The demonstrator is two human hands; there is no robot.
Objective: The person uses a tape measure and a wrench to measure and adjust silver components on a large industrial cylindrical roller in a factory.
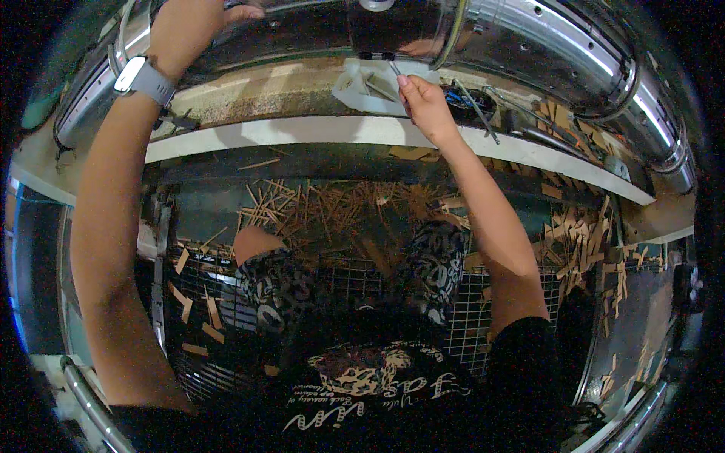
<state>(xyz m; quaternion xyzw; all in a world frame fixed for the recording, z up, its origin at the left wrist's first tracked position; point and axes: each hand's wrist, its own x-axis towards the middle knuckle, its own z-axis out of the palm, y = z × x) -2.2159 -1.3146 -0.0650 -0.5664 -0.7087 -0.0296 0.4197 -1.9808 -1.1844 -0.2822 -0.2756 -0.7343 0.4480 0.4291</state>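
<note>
At the upper left my left hand (185, 32) lies against a large shiny metal cylinder (302, 30), its thumb stretched out to the right. The other fingers are partly cut off by the picture's edge. My right hand (424, 106) pinches a thin metal tool (394, 68) between thumb and fingertips. That tool points up at two small dark fittings (375, 56) on the cylinder's underside; whether it touches them I cannot tell. Just left of the right hand stands a white plastic container (353, 93) with small pieces inside.
A white beam (279, 133) crosses below the cylinder. Right of my right hand lie a dark bundle with blue parts (455, 97) and a metal rod (480, 113). Thin wooden sticks (302, 208) and flat brown strips (578, 226) litter the space beneath, around a metal grid (472, 317).
</note>
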